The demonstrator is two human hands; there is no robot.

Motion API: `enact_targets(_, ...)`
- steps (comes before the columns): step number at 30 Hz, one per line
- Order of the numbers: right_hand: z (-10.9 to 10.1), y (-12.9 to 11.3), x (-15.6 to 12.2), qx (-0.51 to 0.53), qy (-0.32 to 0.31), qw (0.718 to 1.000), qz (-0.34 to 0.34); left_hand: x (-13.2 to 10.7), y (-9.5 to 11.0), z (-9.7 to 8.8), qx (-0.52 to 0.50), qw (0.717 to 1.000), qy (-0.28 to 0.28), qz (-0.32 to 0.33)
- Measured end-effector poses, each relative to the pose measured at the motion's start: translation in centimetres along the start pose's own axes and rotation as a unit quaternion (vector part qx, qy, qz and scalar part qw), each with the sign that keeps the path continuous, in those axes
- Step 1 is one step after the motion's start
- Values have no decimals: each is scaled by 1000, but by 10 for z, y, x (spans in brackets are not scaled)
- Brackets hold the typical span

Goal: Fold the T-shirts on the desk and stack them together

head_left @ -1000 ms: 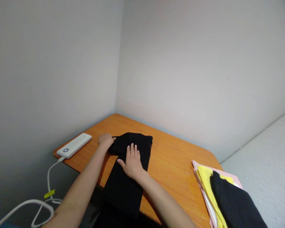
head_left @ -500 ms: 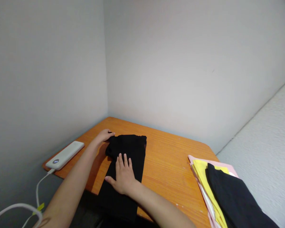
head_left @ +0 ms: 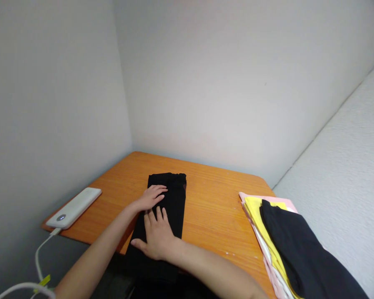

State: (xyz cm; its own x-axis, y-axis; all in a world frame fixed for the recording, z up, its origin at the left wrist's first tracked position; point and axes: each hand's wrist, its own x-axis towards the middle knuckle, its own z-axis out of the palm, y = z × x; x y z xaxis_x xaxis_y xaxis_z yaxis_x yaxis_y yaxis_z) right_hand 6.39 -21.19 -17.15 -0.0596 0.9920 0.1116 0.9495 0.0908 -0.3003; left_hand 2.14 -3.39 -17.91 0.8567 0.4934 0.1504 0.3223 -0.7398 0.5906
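A long black garment lies folded narrow on the orange wooden table, its near end hanging over the front edge. My left hand rests flat on the garment's left side, fingers stretched out. Just behind it, nearer to me, my right hand presses flat on the cloth with fingers spread.
A white power bank with a white cable lies at the table's left edge. A stack of folded clothes, pink, yellow and black, sits at the right. Grey walls close the corner; a white textured surface is at the right.
My left hand left the garment's far left corner and came onto the cloth. The side flap now lies folded in. My right hand slid nearer to me.
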Motion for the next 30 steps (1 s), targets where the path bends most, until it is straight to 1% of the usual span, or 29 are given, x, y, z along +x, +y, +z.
enact_targets(3,3,-6,-10,9,-6,1000,-29,-6,1,11,57,998,7,7)
enact_targets(6,-1,-12,-27,28,-24,997,-72,-8,5,15,92,996,13,16)
enact_targets(9,-21,-10,-53,74,-78,982,-156,-20,13,7,106,994,14,37)
enact_targets(11,-40,-1,-75,107,-110,971,-183,-37,18,-3,106,993,30,47)
enact_targets(13,-56,13,-96,120,-109,973,-165,-62,21,-12,101,992,52,47)
enact_targets(15,-63,29,-115,108,-93,982,-125,-93,22,-16,98,994,44,37)
enact_targets(17,-58,43,-130,79,-90,989,-91,-124,22,-14,108,993,-13,35)
enact_targets(20,-40,51,-143,27,-75,995,-58,-164,25,-2,145,982,-103,54)
enact_targets(21,-34,51,-146,14,-62,997,-50,-174,27,3,162,978,-118,59)
enact_targets(22,-29,50,-148,5,-50,998,-44,-182,29,9,183,974,-121,59)
enact_targets(24,-24,46,-152,-3,-31,999,-37,-194,34,20,231,967,-96,57)
enact_targets(26,-24,43,-157,8,-10,999,-32,-202,39,27,260,961,-59,72)
enact_targets(28,-29,40,-163,52,14,998,-25,-209,46,29,240,966,-30,95)
enact_targets(30,-38,38,-168,128,51,990,0,-213,55,28,166,981,-2,100)
